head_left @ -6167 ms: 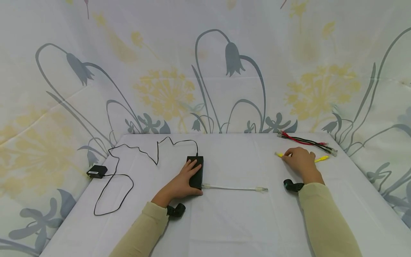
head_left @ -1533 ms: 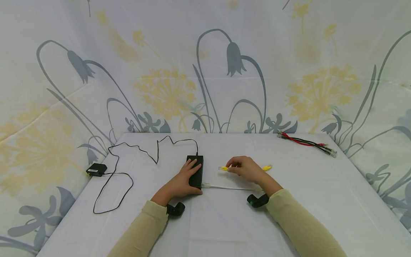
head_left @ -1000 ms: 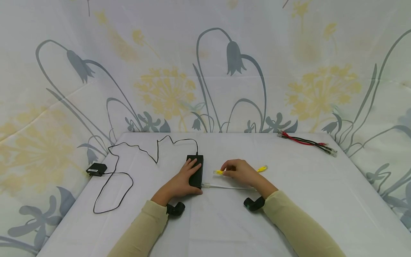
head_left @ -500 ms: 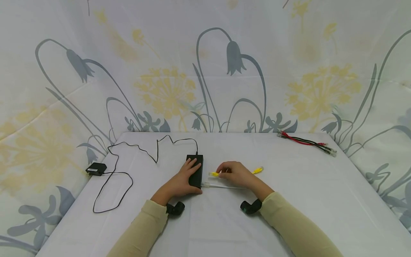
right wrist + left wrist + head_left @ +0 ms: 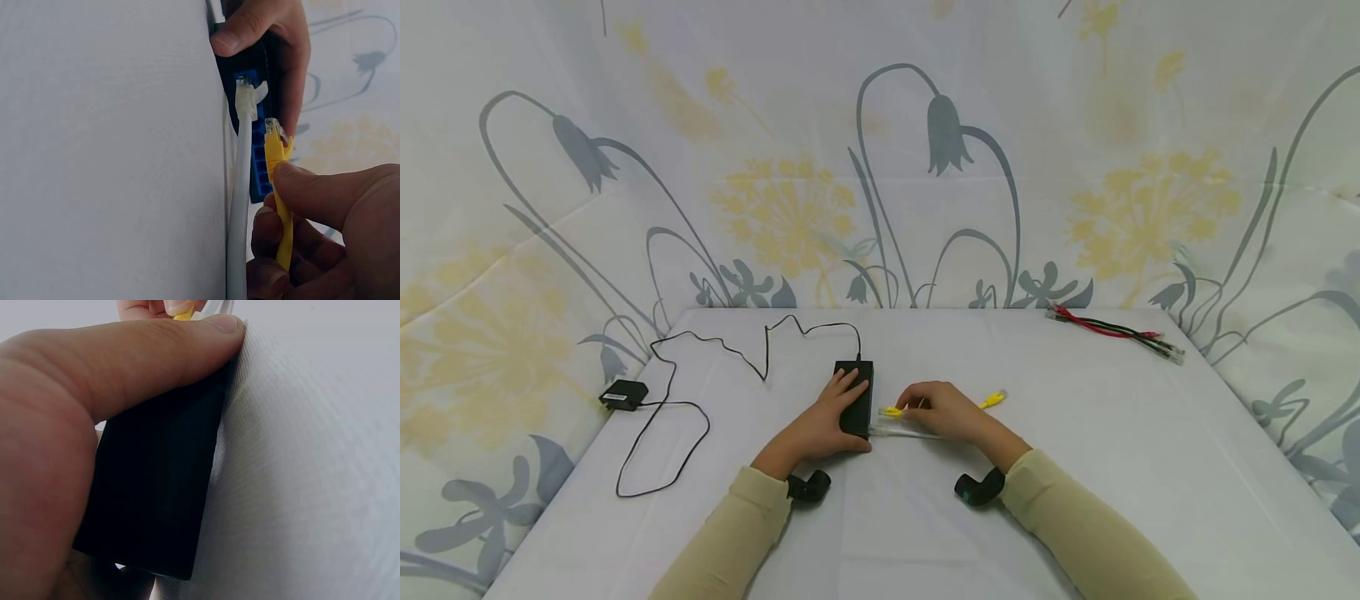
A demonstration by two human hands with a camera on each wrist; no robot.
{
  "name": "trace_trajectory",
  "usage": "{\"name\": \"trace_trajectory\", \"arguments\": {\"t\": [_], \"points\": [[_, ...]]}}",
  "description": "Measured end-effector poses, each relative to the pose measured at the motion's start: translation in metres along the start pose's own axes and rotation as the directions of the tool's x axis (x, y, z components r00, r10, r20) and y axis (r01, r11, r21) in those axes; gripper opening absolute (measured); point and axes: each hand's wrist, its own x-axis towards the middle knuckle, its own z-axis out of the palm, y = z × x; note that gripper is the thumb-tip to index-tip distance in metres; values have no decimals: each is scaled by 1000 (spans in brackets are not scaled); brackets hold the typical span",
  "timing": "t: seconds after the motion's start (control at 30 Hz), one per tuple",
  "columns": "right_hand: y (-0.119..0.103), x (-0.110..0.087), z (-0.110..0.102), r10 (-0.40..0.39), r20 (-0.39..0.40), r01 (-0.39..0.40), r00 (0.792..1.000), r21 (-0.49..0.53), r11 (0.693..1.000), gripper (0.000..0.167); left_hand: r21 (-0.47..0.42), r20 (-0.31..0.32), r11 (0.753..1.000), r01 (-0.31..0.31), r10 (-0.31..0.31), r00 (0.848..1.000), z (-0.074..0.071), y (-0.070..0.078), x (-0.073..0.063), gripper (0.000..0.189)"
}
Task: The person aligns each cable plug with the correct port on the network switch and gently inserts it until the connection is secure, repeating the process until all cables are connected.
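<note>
A black network switch stands on the white table, a row of blue ports along its right side. My left hand grips it, fingers spread over the top and thumb around the near end. One white Ethernet cable has its plug in the port nearest me. With thumb and fingers, my right hand pinches a yellow Ethernet cable just behind its clear plug. That plug points at the ports beside the white one, a small gap away. The hand hides the white cable's far end in the head view.
A thin black power cord winds from the switch's far end to a black power adapter at the left. Several red and black cables lie bundled at the back right. A flower-patterned curtain hangs behind the table.
My right hand picked up the yellow cable from the right and carried it left, close to the switch's port side. The left hand has stayed on the switch.
</note>
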Motion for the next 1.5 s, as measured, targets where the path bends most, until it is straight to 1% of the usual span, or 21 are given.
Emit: {"name": "trace_trajectory", "arguments": {"t": [0.2,0.43,0.87,1.3,1.5], "points": [[-1,1,3,-20,1,20,1000,-16,1000,11,-11,-7,1000,-4,4,1000,0,1,0,98],[-7,1,7,-26,-8,25,1000,-38,999,11,0,-4,1000,0,0,1000,0,1,0,98],[-15,2,12,9,-2,-9,1000,-61,998,10,-3,-6,1000,2,-2,1000,1,0,0,98],[-14,3,15,-7,-11,7,1000,-54,999,9,1,-4,1000,-2,2,1000,0,1,0,98],[-17,2,15,-19,-24,18,1000,-45,999,8,4,1,1000,0,0,1000,-1,2,-1,98]]}}
